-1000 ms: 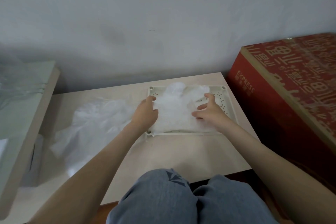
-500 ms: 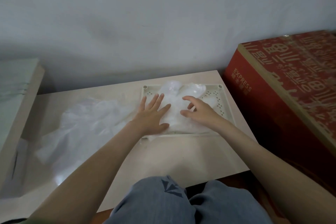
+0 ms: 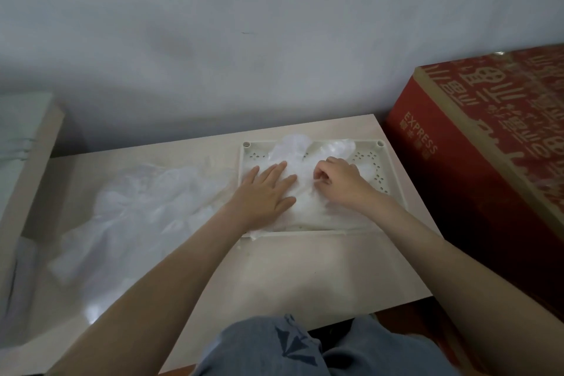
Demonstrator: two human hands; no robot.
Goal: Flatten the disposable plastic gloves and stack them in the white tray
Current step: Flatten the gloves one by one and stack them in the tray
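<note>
- The glove stack [image 3: 293, 149] lies in the white tray [image 3: 369, 160] at the far right of the bench [image 3: 305, 272], with its long axis near-to-far, finger ends toward the wall and cuffs spilling over the near rim
- It looks milky, translucent and crinkled
- The left hand [image 3: 265, 192] presses it flat, fingers straight
- The right hand [image 3: 341, 183] is curled, pinching the top film
- Loose gloves [image 3: 146, 210] are heaped to the left

Left hand [image 3: 265, 192] flattened onto gloves [image 3: 306, 207]; right hand [image 3: 343, 183] curled (pinching plastic).
</note>
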